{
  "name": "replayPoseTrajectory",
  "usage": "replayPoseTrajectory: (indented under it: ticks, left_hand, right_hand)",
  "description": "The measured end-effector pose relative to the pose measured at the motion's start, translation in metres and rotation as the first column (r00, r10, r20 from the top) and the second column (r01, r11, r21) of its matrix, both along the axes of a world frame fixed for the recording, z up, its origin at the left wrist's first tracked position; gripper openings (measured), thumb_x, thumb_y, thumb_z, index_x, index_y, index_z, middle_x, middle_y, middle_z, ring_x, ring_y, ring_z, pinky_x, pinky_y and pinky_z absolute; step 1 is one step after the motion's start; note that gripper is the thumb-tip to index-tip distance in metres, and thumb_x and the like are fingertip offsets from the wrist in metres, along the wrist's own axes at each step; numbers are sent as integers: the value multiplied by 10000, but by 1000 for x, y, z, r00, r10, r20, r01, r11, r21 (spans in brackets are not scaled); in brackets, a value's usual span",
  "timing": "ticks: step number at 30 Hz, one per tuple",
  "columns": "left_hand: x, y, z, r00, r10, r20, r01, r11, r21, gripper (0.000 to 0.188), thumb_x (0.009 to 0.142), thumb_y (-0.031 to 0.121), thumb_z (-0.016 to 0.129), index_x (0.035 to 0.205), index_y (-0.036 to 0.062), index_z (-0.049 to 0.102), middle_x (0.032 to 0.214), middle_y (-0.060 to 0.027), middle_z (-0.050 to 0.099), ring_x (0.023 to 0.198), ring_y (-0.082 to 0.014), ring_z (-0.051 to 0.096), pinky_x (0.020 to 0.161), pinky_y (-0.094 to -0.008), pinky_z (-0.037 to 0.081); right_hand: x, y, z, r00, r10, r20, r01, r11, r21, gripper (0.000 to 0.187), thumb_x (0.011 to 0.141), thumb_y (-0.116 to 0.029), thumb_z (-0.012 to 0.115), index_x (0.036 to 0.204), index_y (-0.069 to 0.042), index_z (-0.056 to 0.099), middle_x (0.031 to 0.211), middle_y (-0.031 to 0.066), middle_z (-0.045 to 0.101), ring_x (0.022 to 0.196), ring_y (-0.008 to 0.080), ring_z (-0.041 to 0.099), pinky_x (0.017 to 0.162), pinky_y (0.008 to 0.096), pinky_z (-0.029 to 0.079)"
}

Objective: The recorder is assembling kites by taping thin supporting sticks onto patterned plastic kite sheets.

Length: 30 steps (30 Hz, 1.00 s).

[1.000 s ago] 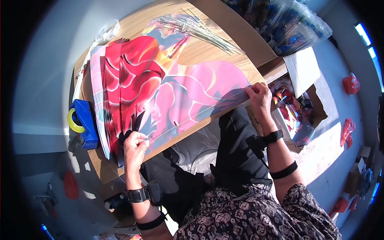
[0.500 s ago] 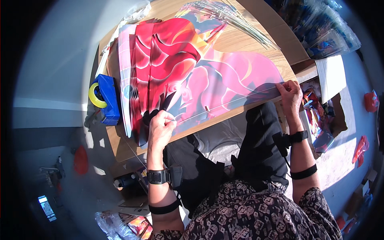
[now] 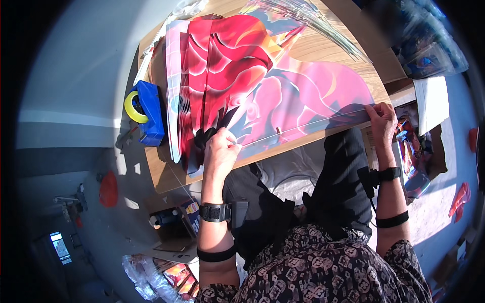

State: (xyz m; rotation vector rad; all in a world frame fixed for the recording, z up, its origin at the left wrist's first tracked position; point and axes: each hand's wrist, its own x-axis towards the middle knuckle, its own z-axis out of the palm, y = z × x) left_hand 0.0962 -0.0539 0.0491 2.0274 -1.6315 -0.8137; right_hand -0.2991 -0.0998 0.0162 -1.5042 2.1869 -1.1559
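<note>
The wooden table [image 3: 323, 53] is set at a slant, and most of its top is covered by printed sheets. The largest sheet in use, a pink-and-grey printed sheet [image 3: 313, 86], is laid flat along the side of the table nearest the person. Its long axis is run from lower left to upper right, nearly parallel to the table's near edge; its straight side is turned toward the person, its curved side away, and its narrowing right end is pointed at the right-hand corner of the table.

At its left, glossy red panels [image 3: 227, 55] are layered in a fan, with their broad ends spread toward the far side and their narrow ends gathered near the left hand. Beyond the right end, an open carton [image 3: 437, 151] is filled with colourful pieces. Across the far right part of the table, a bundle of thin sticks [image 3: 336, 30] is laid slantwise. By the left edge, a blue tape dispenser [image 3: 151, 118] is placed, fitted with a yellow roll [image 3: 135, 107].

The straight side is pinched between thumb and forefinger by the left hand [image 3: 222, 151] near its left end, and the right tip is likewise pinched by the right hand [image 3: 383, 118]. Between the hands, a thin pale line [image 3: 313, 124] is seen along that side, marked by a small light tab [image 3: 278, 130].
</note>
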Motion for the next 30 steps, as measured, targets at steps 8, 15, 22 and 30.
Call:
replayPoseTrajectory:
  ticks: [8,15,22,30]
  left_hand:
    - [-4,-2,-2,999,10,37,-10,1000,11,225,695,40,733,816,20,546,722,-154,626,726,-331,643,666,-405,492]
    - [-1,-6,-3,998,-2,70,1,1000,12,261,677,40,772,804,4,548,728,-140,628,700,-264,639,640,-366,487]
    - [-4,-5,-2,988,52,144,-55,998,16,319,661,53,797,822,-10,528,737,-141,623,686,-238,634,630,-353,487]
    - [-2,14,-10,968,155,197,-123,979,-164,286,702,29,751,829,5,496,751,-177,606,734,-338,624,666,-415,490]
  right_hand:
    - [-5,-4,-3,1000,0,-19,1,1000,22,254,742,-196,754,713,9,606,785,102,574,726,232,565,683,324,445]
    - [-13,-12,1,996,-21,-92,34,988,149,293,702,-234,767,667,10,609,769,136,613,729,268,597,676,366,457]
    - [-20,-17,-3,998,-9,-61,20,985,173,288,671,-239,778,655,3,622,690,136,631,654,271,614,643,369,476]
    - [-28,-17,-8,998,38,-41,-33,992,121,190,727,-153,737,796,-8,637,829,127,646,779,273,625,732,362,489]
